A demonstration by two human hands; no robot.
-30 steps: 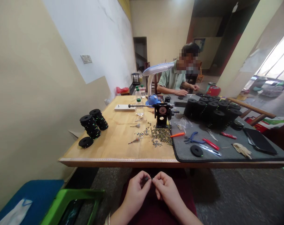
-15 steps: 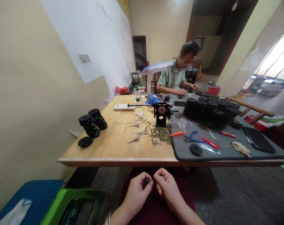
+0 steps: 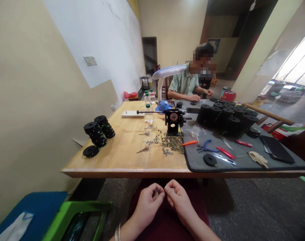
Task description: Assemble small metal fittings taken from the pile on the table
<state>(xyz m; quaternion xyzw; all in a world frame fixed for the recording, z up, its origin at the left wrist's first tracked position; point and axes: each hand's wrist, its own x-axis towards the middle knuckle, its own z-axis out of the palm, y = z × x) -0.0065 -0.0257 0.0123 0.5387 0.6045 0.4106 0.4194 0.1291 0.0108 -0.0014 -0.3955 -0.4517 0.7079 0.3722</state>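
The left hand (image 3: pixel 146 205) and the right hand (image 3: pixel 179 201) are held close together over a dark red garment (image 3: pixel 167 214), below the front edge of the wooden workbench (image 3: pixel 122 170). Both hands are found curled, not spread. A small dark piece (image 3: pixel 155 191) is pinched in the fingertips of the left hand and is located between the hands, nearer the left; its long axis cannot be determined at this size. The right hand's fingertips (image 3: pixel 166 188) are positioned just beside it, and whether anything is gripped by them cannot be told. Beyond the edge, a scatter of small dark parts (image 3: pixel 170 144) is laid on the workbench beside a black hand-cranked winder (image 3: pixel 174 119). Black spools (image 3: pixel 96 134) are stacked to the left. A co-worker (image 3: pixel 184 85) is seated at the far end.
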